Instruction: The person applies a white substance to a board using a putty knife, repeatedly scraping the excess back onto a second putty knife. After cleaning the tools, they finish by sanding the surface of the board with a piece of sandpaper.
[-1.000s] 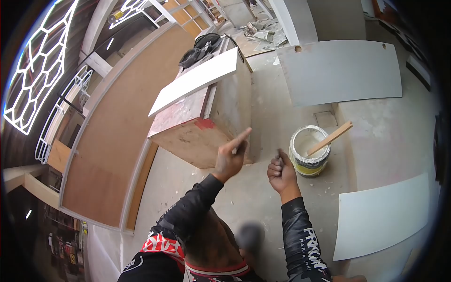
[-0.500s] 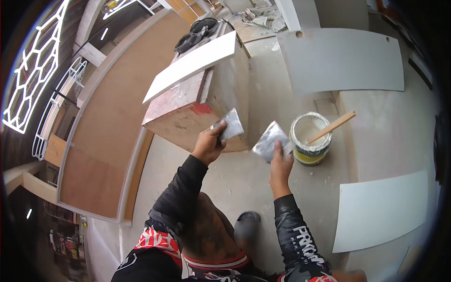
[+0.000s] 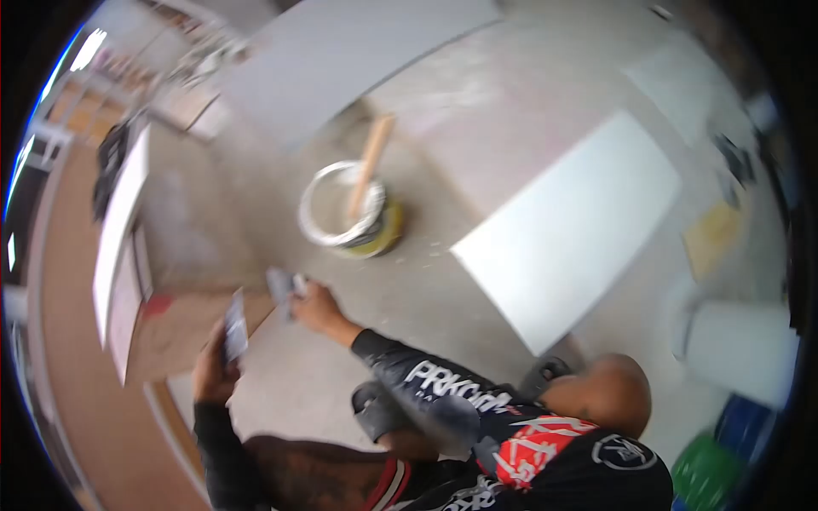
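Observation:
My left hand [image 3: 215, 373] is closed on a flat metal putty scraper [image 3: 236, 327], its blade seen nearly edge-on. My right hand [image 3: 313, 307] grips a second putty scraper [image 3: 279, 285], smeared by motion. The two scrapers are apart, in front of the lower part of a wooden box [image 3: 196, 341]. Beyond my right hand stands an open bucket [image 3: 379, 238] with a white-caked rim and pale paste inside. A wooden stick [image 3: 371, 166] leans in the bucket and sticks out above its rim.
A white panel [image 3: 571, 230] lies on the floor to the right, and a grey panel [image 3: 341, 64] is beyond the bucket. Another white board [image 3: 119, 238] rests on the wooden box. Blue and green containers [image 3: 707, 468] stand at the lower right.
My view has swung to the right, so the bucket and box appear farther left. Both hands still hold their scrapers. The white floor panel has come fully into view.

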`<state>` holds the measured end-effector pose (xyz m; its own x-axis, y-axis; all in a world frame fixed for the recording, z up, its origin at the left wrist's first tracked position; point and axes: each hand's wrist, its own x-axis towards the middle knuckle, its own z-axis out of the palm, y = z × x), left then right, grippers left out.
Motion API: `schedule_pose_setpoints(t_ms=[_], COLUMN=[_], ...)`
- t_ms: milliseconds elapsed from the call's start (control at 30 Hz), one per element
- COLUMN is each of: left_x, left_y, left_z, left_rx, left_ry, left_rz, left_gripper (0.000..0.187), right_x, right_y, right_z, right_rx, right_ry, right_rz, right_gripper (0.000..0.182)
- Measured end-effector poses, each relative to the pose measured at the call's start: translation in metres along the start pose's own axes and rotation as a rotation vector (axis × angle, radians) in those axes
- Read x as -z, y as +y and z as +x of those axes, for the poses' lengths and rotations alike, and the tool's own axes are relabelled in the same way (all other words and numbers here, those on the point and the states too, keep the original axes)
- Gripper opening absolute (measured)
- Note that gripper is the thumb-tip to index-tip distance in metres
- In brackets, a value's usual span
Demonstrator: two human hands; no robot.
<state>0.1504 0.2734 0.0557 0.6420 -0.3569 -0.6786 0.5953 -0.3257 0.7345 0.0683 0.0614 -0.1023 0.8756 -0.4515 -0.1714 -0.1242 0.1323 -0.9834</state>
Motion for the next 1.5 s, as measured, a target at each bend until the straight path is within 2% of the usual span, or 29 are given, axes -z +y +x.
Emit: schedule_pose_setpoints(t_ms=[33,100,167,233,300,367,400,433,467,500,533,567,600,633,667,700,733,767,833,933,1033,1067,1100,1133,1167,1200,1333,1433,1500], left_x=[-0.031,-0.021,-0.029,-0.051,-0.096,-0.089,-0.102,-0.116,-0.141,-0.161,-0.178,-0.190,-0.145,-0.191,-0.219,-0.263,-0.276,-0.303,-0.346,-0.395,-0.416,-0.420,-0.420,-0.420,-0.421,-0.425,-0.427,-0.430,-0.432], left_y=[0.003,-0.004,0.004,0.013,0.018,0.018,0.019,0.022,0.036,0.036,0.035,0.036,-0.011,-0.024,-0.035,-0.052,-0.090,-0.119,-0.157,-0.189,-0.197,-0.195,-0.192,-0.189,-0.185,-0.180,-0.169,-0.166,-0.170], left_z=[-0.003,0.017,0.017,0.011,0.003,0.019,0.016,0.007,-0.006,-0.007,-0.009,-0.008,0.033,0.028,0.032,0.019,0.036,0.037,0.034,0.026,0.011,0.006,0.003,0.002,0.000,-0.005,-0.015,-0.015,-0.015], left_rx=[-0.254,-0.595,-0.562,-0.519,-0.626,-0.649,-0.619,-0.581,-0.561,-0.562,-0.525,-0.485,-0.406,-0.337,-0.079,0.009,0.117,0.230,0.407,0.456,0.342,0.308,0.305,0.297,0.286,0.252,0.193,0.199,0.199], left_ry=[0.381,0.521,0.395,0.292,0.108,0.025,0.100,0.175,-0.059,-0.070,-0.034,0.003,-0.289,-0.178,-0.320,-0.360,-0.426,-0.316,-0.350,-0.380,-0.414,-0.403,-0.394,-0.383,-0.372,-0.348,-0.329,-0.279,-0.283], left_rz=[0.322,0.430,0.395,0.369,0.314,0.424,0.217,0.010,-0.154,-0.162,-0.263,-0.361,-0.376,-0.214,-0.231,-0.207,-0.176,-0.114,-0.255,-0.534,-0.598,-0.568,-0.579,-0.557,-0.535,-0.522,-0.524,-0.505,-0.448], left_gripper=[0.028,0.023,0.025,0.026,0.027,0.036,0.041,0.047,0.057,0.057,0.057,0.058,0.051,0.041,0.039,0.042,0.054,0.073,0.089,0.095,0.099,0.101,0.101,0.101,0.102,0.101,0.101,0.099,0.096], right_x=[0.001,0.026,0.039,0.026,0.028,0.029,0.041,0.057,0.076,0.090,0.102,0.123,0.147,0.171,0.197,0.223,0.245,0.268,0.321,0.419,0.542,0.581,0.633,0.722,0.744,0.714,0.712,0.713,0.709], right_y=[0.008,-0.027,-0.056,-0.052,-0.069,-0.080,-0.086,-0.095,-0.106,-0.118,-0.133,-0.147,-0.162,-0.178,-0.197,-0.217,-0.232,-0.246,-0.260,-0.250,-0.211,-0.196,-0.156,-0.040,-0.009,-0.073,-0.054,-0.034,-0.037], right_z=[0.004,-0.013,-0.026,-0.020,-0.032,-0.034,-0.033,-0.032,-0.029,-0.027,-0.028,-0.029,-0.027,-0.026,-0.029,-0.035,-0.041,-0.050,-0.079,-0.126,-0.169,-0.182,-0.191,-0.188,-0.199,-0.220,-0.221,-0.201,-0.191], right_rx=[-0.043,-0.197,-0.183,-0.155,-0.106,-0.127,-0.143,-0.140,-0.102,-0.067,0.103,0.145,0.210,0.278,0.268,0.257,0.260,0.266,0.319,0.217,0.156,0.205,0.232,0.384,0.348,0.119,-0.009,0.033,0.014], right_ry=[0.015,-0.224,-0.365,-0.309,-0.230,-0.283,-0.384,-0.374,-0.403,-0.430,-0.319,-0.218,-0.214,-0.209,-0.130,-0.054,-0.018,0.020,0.218,0.520,0.684,0.752,0.855,0.882,0.995,1.009,1.035,0.906,0.927], right_rz=[0.185,0.807,1.025,0.730,0.746,1.110,1.074,1.063,0.955,0.847,1.032,1.052,1.038,1.024,0.954,0.886,0.965,1.046,0.908,0.733,0.962,0.975,1.021,0.615,0.644,1.052,0.929,0.895,0.946], right_gripper=[0.029,0.029,0.036,0.040,0.042,0.043,0.044,0.044,0.043,0.042,0.037,0.031,0.033,0.035,0.034,0.032,0.029,0.027,0.026,0.031,0.036,0.039,0.037,0.039,0.043,0.047,0.042,0.036,0.030])
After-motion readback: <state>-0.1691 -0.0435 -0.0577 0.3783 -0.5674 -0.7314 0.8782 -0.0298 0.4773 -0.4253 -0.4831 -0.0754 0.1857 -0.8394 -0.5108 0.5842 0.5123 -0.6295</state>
